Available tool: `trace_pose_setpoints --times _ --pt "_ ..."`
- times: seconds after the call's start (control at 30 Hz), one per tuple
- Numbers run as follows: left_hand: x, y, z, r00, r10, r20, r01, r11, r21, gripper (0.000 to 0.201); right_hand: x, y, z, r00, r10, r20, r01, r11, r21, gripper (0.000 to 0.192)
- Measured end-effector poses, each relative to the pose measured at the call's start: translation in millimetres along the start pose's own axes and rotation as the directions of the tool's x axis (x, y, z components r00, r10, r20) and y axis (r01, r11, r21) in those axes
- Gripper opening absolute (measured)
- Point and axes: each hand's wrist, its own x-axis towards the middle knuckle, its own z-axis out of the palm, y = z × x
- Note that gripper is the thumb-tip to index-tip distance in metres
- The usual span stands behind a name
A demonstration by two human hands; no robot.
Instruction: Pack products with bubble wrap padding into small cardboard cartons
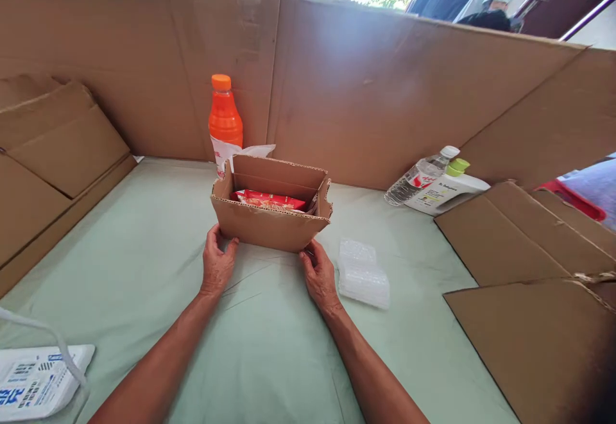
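Your box (269, 222) is plain corrugated cardboard, open-topped with rough-cut flaps, sitting mid-table on the smooth pale green cloth (144, 231) with a glossy red packet (270, 201) lying inside. Your left hand (216, 265) rests palm-down at its near left corner, fingers loosely curled and thumb against the front wall; your right hand (318, 276) mirrors it at the near right corner, fingertips touching the base, neither truly gripping. Just right of that hand lies a clear bubbled plastic tray (363, 273), and an orange bottle (224, 119) stands behind the box.
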Motion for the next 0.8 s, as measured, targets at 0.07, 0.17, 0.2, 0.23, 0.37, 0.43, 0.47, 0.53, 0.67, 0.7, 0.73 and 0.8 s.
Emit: trace_pose_setpoints --times 0.07,0.17,0.2,0.23,0.37,0.43,0.47,0.53,0.67,0.7,0.73,0.8 --pt "-3.0 -0.8 -1.2 1.0 0.0 -0.005 0.0 1.0 0.02 0.051 -0.3 -1.3 -2.7 1.0 0.013 0.008 -0.013 1.0 -0.008 0.04" --pt "-3.7 -0.7 -1.6 1.0 -0.005 -0.001 0.005 0.998 0.055 0.05 1.0 -2.4 -5.2 0.999 0.039 0.001 -0.039 0.998 -0.043 0.037" --pt "-3.5 -0.7 -1.6 1.0 -0.006 0.0 0.006 0.998 0.067 0.05 1.5 -2.2 -5.4 0.999 0.043 -0.003 -0.044 0.998 -0.056 0.036" --pt "-3.2 -0.8 -1.6 1.0 -0.004 -0.003 0.005 0.997 0.082 0.05 1.8 -1.7 -5.3 0.999 0.045 -0.005 -0.045 0.997 -0.066 0.036" --pt "-2.5 -1.9 -1.9 0.999 0.03 -0.028 -0.025 0.988 0.151 0.052 3.1 3.0 -4.0 1.0 0.024 0.001 -0.024 0.997 -0.075 0.037" --pt "-2.5 -2.9 -2.1 0.999 0.042 -0.027 -0.037 0.987 0.156 0.052 4.4 5.8 -3.7 1.0 0.006 -0.001 -0.006 0.996 -0.085 0.039" --pt "-2.3 -3.3 -2.2 0.999 0.042 -0.024 -0.038 0.988 0.15 0.052 5.3 6.9 -3.6 1.0 -0.005 -0.002 0.005 0.995 -0.095 0.039" --pt "-1.2 -3.8 -2.0 0.999 0.041 -0.026 -0.037 0.99 0.138 0.052 7.4 8.1 -3.0 1.0 -0.027 -0.002 0.027 0.993 -0.117 0.04" --pt "1.6 -1.0 -0.8 0.998 0.054 -0.036 -0.049 0.991 0.127 0.06 6.9 6.8 3.6 0.997 -0.072 0.006 0.072 0.985 -0.156 0.043" --pt "0.0 0.7 -1.0 0.998 0.052 -0.033 -0.048 0.99 0.13 0.064 4.8 5.7 5.8 0.997 -0.08 0.005 0.08 0.983 -0.166 0.044" --pt "-3.9 2.9 -2.1 0.999 0.047 -0.027 -0.043 0.99 0.135 0.068 1.8 4.2 7.5 0.996 -0.088 0.001 0.086 0.98 -0.177 0.045" --pt "-20.2 7.9 -7.8 1.0 0.026 0.004 -0.026 0.988 0.154 0.075 -6.5 0.1 6.2 0.995 -0.1 -0.01 0.096 0.975 -0.202 0.046"
